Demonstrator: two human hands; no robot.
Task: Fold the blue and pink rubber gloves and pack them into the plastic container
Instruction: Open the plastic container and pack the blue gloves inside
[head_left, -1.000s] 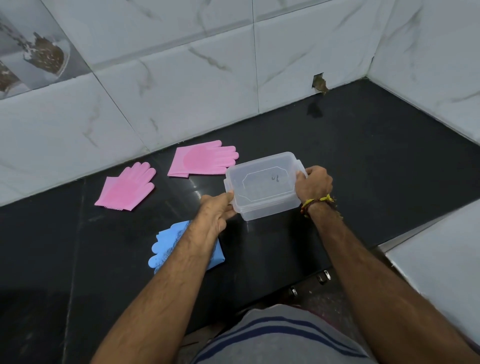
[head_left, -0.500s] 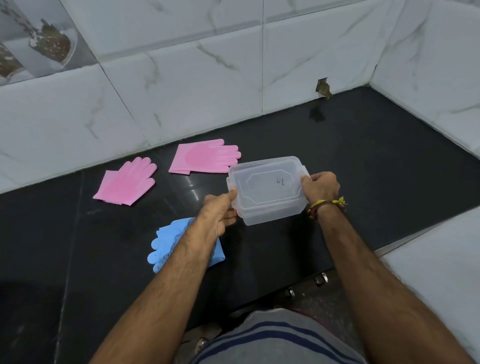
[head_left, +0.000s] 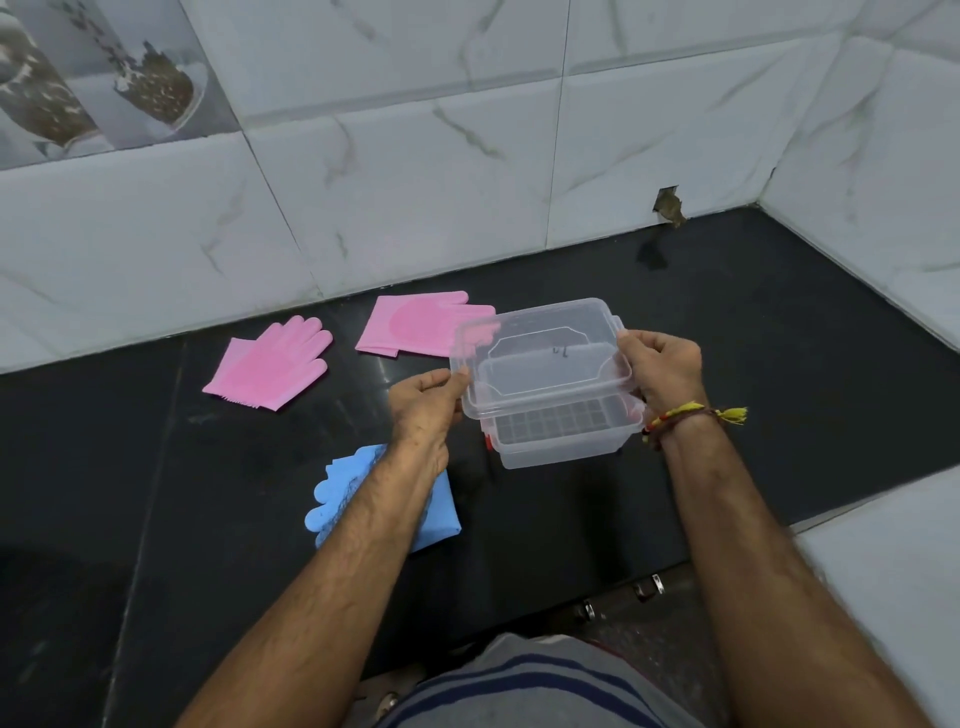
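Black stone countertop (head_left: 779, 389) fills the view under white marbled wall tiles (head_left: 415, 208). Above its middle, the clear rectangular plastic container (head_left: 563, 436) is off the surface, its clear lid (head_left: 543, 358) raised apart from it — left hand (head_left: 423, 410) and right hand (head_left: 662, 371) pinch the lid's two short ends, fingers clamped on its rim. Blue rubber glove (head_left: 441, 506) lies flat near the front edge under the left forearm; two pink rubber gloves (head_left: 270, 371) (head_left: 421, 327) lie flat along the back edge by the wall.
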